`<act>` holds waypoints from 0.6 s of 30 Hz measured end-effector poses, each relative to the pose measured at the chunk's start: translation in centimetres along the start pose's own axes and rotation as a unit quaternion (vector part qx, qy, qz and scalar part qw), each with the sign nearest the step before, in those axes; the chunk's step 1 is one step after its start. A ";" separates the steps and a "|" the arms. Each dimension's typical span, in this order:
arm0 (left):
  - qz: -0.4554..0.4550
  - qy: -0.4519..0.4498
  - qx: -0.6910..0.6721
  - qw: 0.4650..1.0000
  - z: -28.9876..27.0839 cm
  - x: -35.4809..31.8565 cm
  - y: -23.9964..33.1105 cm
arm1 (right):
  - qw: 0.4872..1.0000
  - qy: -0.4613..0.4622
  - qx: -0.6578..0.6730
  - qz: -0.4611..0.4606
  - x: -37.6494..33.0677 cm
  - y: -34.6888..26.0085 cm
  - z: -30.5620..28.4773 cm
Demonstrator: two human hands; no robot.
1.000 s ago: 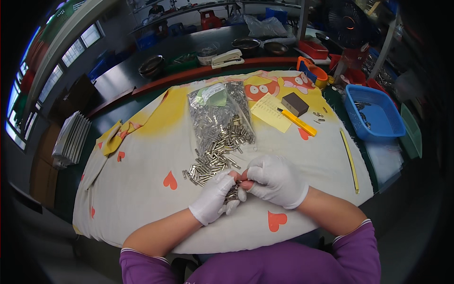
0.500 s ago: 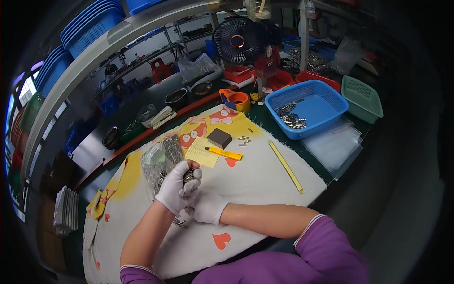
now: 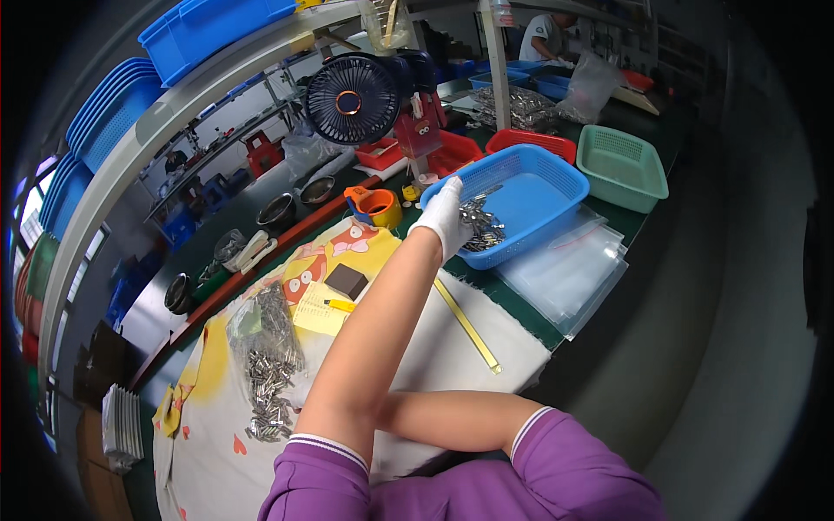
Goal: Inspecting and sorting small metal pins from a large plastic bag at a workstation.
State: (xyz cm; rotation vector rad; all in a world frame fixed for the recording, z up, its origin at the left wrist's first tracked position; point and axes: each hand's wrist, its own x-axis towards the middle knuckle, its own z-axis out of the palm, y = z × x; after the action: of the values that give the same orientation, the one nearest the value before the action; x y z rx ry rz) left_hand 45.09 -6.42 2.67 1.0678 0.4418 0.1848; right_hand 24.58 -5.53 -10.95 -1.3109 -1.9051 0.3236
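My left hand [image 3: 445, 219], in a white glove, is at the near left rim of the blue basket [image 3: 556, 174]. One digit points up; the other fingers are mostly hidden behind the hand, so its grip is unclear. Small metal parts [image 3: 483, 226] lie in the basket right beside it. Under my left forearm crosses my right arm. Only a sliver of my gloved right hand [image 3: 298, 397] shows, its fingers hidden. It is next to a pile of small metal parts [image 3: 270, 382] spilling from a clear plastic bag [image 3: 261, 321] on the printed cloth [image 3: 208, 434].
A dark block [image 3: 346, 280], a yellow cutter [image 3: 341, 305] and a yellow slip [image 3: 318, 314] lie beyond the bag. A yellow strip [image 3: 467, 326] is near clear plastic sheets [image 3: 565, 278]. Behind are a tape dispenser [image 3: 379, 207], a fan [image 3: 352, 100] and a green basket [image 3: 621, 165]. A person [image 3: 546, 39] is farther back.
My left hand has moved from the bag, where it was closed round metal parts, to the far right at the blue basket. The view has shifted right, and the metal pile is now uncovered.
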 end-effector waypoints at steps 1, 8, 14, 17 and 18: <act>-0.013 -0.011 0.053 0.998 -0.2 -0.2 0.1 | 1.000 0.001 0.004 -0.001 -0.1 -0.1 -0.2; 0.065 -0.046 0.047 0.996 -2.6 -5.6 2.2 | 1.000 0.005 0.024 -0.014 0.8 -1.0 -0.3; 0.170 -0.265 0.351 0.882 -8.6 -23.7 7.6 | 0.999 -0.013 0.027 0.012 1.5 -1.6 -1.4; 0.234 -0.574 0.336 0.709 -11.3 -35.4 9.3 | 1.000 -0.007 0.024 0.009 1.4 -2.0 -1.9; 0.248 -0.594 0.352 0.680 -11.7 -38.6 9.4 | 0.999 0.005 0.032 0.006 1.4 -2.1 -2.0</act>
State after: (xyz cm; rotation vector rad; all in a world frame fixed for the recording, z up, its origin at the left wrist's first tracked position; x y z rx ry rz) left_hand 5.96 -6.30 16.20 1.7943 -1.0871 -0.2590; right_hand 24.36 -5.63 -7.77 -1.2792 -1.8646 0.3803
